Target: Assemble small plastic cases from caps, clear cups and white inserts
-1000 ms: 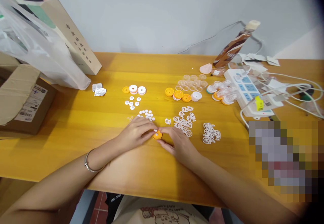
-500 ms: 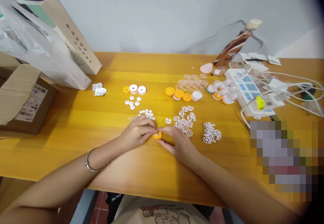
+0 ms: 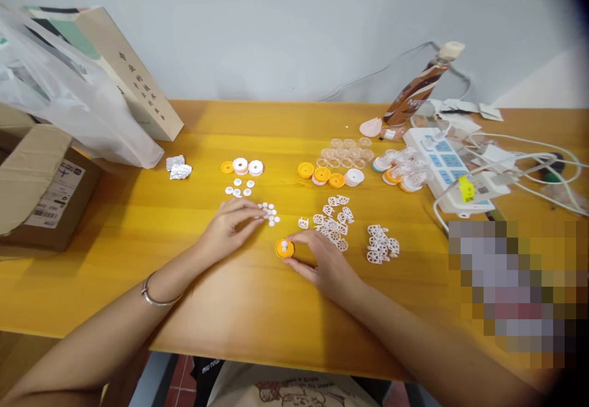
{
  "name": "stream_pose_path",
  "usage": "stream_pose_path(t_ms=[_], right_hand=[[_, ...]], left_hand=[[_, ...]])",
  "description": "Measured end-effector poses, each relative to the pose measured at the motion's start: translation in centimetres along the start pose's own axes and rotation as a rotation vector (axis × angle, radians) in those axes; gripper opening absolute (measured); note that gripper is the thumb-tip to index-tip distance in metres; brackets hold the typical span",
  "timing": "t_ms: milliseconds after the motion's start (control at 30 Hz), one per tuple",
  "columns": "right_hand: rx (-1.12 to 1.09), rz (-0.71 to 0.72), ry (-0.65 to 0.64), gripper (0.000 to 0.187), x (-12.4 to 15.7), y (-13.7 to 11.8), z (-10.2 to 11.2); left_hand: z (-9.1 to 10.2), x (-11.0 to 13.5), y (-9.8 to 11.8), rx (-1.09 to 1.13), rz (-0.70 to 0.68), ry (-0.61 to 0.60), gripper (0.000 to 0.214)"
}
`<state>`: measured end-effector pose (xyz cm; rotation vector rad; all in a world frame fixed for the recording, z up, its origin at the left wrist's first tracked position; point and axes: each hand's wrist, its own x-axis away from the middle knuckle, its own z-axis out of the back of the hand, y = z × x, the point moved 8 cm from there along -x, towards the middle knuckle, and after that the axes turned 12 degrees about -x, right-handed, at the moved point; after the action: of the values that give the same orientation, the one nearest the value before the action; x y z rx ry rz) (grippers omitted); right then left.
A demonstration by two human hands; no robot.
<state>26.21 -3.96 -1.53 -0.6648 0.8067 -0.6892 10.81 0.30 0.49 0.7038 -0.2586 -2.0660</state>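
My right hand (image 3: pixel 324 263) grips the rim of a round orange plastic base (image 3: pixel 278 251) between thumb and fingers, low over the table. A small white knob-like piece (image 3: pixel 284 244) stands at the base's middle. My left hand (image 3: pixel 227 229) is stretched out with thumb and index finger apart, its fingertips at a cluster of small white round pieces (image 3: pixel 271 212). Nothing shows between these fingers. Just right of my right hand's fingers lies a pile of white spoked wheel-like parts (image 3: pixel 332 226). A bracelet (image 3: pixel 156 299) circles my left wrist.
Larger white discs (image 3: pixel 237 191) lie behind my left hand. Orange and white round bases (image 3: pixel 321 175) and clear plastic domes (image 3: pixel 345 153) stand farther back. At right are domed assemblies (image 3: pixel 400 170), a power strip (image 3: pixel 448 167) with cables and a bottle (image 3: pixel 416 91); a cardboard box (image 3: pixel 55 204) is left.
My left hand has left the orange base and moved left to the small white pieces. The white piece on the base now shows plainly. My right hand keeps its grip.
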Motion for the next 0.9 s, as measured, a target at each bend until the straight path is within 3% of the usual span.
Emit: stream_pose_path(t_ms=[100,267,533,700,800,900], right_hand=[[0.003,0.000,0.000,0.030,-0.1,-0.2,0.1],[0.000,0.004,-0.010,0.034,-0.3,-0.4,0.1],[0.006,-0.011,-0.026,0.034,-0.2,-0.3,-0.1],[-0.008,-0.016,-0.077,0.038,-0.2,-0.2,-0.4],[-0.015,-0.007,-0.079,0.036,-0.2,-0.3,-0.5],[-0.018,-0.018,-0.068,0.035,-0.1,-0.2,-0.5]], left_hand=[[0.0,-0.2,-0.8,-0.181,0.014,-0.028,0.023],[-1.1,-0.4,0.4,-0.360,-0.064,-0.063,0.025],[-1.4,-0.4,1.0,-0.354,-0.134,0.020,0.015],[-0.3,-0.1,1.8,-0.082,-0.088,0.057,0.018],[-1.6,0.5,2.8,0.195,-0.063,-0.133,0.016],[-2.9,1.3,3.4,0.323,0.007,-0.275,0.015]])
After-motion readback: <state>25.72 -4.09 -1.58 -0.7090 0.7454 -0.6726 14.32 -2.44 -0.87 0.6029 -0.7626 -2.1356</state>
